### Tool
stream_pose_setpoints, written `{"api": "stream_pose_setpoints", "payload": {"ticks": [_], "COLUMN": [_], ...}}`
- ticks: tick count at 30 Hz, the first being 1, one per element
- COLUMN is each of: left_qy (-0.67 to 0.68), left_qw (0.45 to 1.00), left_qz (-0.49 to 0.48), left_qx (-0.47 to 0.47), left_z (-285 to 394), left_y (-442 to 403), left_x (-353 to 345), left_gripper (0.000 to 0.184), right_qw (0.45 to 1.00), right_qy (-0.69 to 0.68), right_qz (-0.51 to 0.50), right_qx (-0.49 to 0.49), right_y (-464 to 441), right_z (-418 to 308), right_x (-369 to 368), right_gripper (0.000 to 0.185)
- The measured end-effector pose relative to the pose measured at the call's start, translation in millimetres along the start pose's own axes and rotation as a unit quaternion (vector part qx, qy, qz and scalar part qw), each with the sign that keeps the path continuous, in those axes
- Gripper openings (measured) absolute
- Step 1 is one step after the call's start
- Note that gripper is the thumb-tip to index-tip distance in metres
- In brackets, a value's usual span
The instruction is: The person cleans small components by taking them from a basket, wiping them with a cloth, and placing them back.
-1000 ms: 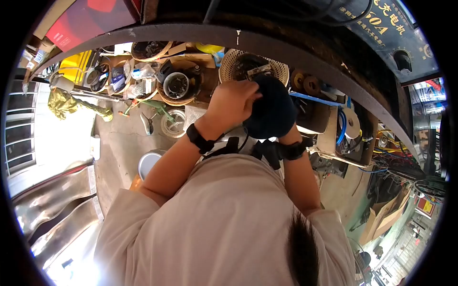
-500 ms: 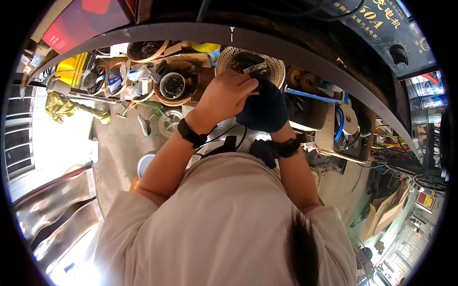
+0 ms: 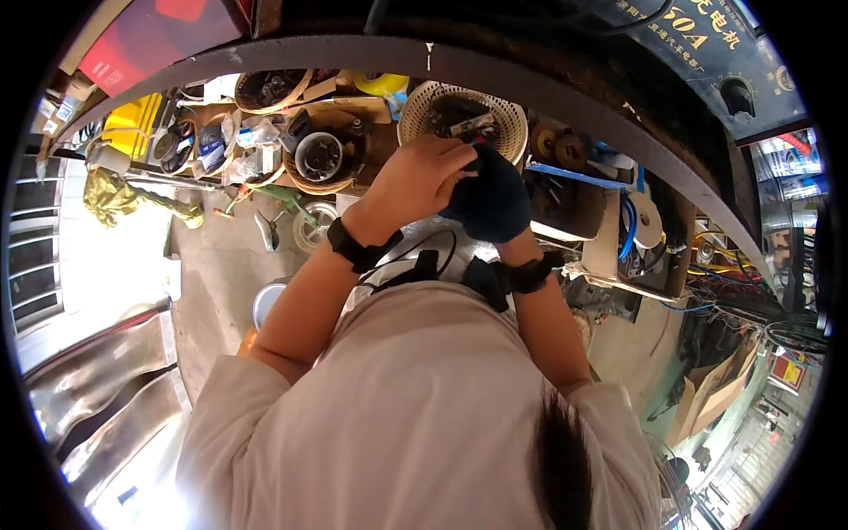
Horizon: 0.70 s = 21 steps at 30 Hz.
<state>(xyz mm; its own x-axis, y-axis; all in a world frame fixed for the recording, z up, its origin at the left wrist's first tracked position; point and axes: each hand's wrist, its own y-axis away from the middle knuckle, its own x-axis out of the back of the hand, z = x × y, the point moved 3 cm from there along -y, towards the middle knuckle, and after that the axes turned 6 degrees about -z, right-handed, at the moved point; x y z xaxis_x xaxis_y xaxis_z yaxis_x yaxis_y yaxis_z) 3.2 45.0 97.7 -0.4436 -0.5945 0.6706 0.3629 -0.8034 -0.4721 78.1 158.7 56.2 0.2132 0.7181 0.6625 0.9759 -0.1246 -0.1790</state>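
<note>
A dark blue cover, which looks like a cloth glove, hides most of my right hand; its fingers cannot be made out. My bare left hand is closed, with bent fingertips pressed together against the cover's left side. Whatever lies between the fingertips is hidden. Just beyond both hands stands a cream perforated plastic basket holding dark parts and a pale, worn-looking piece. A small bit of red shows at the basket's near side, by the blue cover.
Left of the hands are a round container of small parts and a roll of yellow tape. To the right stand a box with a blue edge and a cardboard box with coiled blue tubing. A dark shelf edge crosses above.
My hands have shifted slightly, staying together. More of the basket's contents shows above them, including the pale piece and a bit of red.
</note>
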Motion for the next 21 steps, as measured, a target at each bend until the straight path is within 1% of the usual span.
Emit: {"api": "stream_pose_setpoints", "payload": {"ticks": [1,3,5,6,8,9,11,13,14,15,16,18,20,21], "left_qy": [0.005,0.013,0.067,0.094,0.095,0.094,0.09,0.103,0.118,0.132,0.155,0.199,0.222,0.233], "left_qw": [1.0,0.998,0.983,0.964,0.958,0.955,0.973,0.982,0.984,0.985,0.981,0.971,0.962,0.957], "left_qz": [0.018,0.054,0.065,0.069,0.037,0.022,-0.01,-0.024,-0.023,-0.022,-0.022,-0.021,-0.025,-0.027], "left_qx": [0.001,0.003,0.16,0.238,0.267,0.282,0.212,0.155,0.134,0.112,0.118,0.128,0.156,0.171], "left_z": [-0.2,-3.2,-15.3,-20.5,-26.2,-28.9,-24.9,-21.7,-20.9,-20.4,-22.8,-28.0,-27.4,-26.3], "left_y": [1.4,6.4,10.9,15.0,16.7,17.5,18.9,18.7,18.6,19.1,21.1,24.4,27.0,29.0], "left_x": [-0.9,-4.3,-8.1,-10.7,-13.7,-14.4,-16.3,-16.2,-14.4,-12.7,-12.5,-12.8,-9.4,-8.6], "left_gripper": [0.017,0.016,0.016,0.016,0.017,0.017,0.017,0.016,0.016,0.017,0.017,0.019,0.021,0.022], "right_qw": [0.998,0.985,0.964,0.966,0.97,0.966,0.953,0.992,0.996,0.997,0.993,0.993,0.998,0.999], "right_qy": [0.022,0.096,0.199,0.181,0.146,0.17,0.217,0.042,-0.046,-0.077,-0.107,-0.11,-0.057,-0.044], "right_qz": [-0.014,-0.032,-0.046,-0.035,-0.012,-0.034,-0.078,-0.022,0.006,-0.017,-0.039,-0.036,0.015,-0.012], "right_qx": [0.063,0.143,0.173,0.178,0.192,0.194,0.198,0.114,0.069,0.027,-0.016,-0.036,0.011,0.007], "right_y": [-0.8,-2.8,-2.6,-1.8,-2.4,-4.1,-8.2,-2.4,0.1,1.1,2.6,5.2,8.9,6.8], "right_z": [5.1,2.5,-7.0,-9.9,-14.3,-9.3,5.6,6.3,8.1,15.7,24.4,27.0,13.6,4.1], "right_x": [-0.2,-0.8,0.8,2.0,3.4,-0.6,-10.2,-2.1,0.8,-4.3,-11.8,-13.1,-3.8,-0.2], "right_gripper": [0.019,0.019,0.021,0.022,0.025,0.026,0.028,0.027,0.028,0.03,0.032,0.037,0.04,0.04]}}
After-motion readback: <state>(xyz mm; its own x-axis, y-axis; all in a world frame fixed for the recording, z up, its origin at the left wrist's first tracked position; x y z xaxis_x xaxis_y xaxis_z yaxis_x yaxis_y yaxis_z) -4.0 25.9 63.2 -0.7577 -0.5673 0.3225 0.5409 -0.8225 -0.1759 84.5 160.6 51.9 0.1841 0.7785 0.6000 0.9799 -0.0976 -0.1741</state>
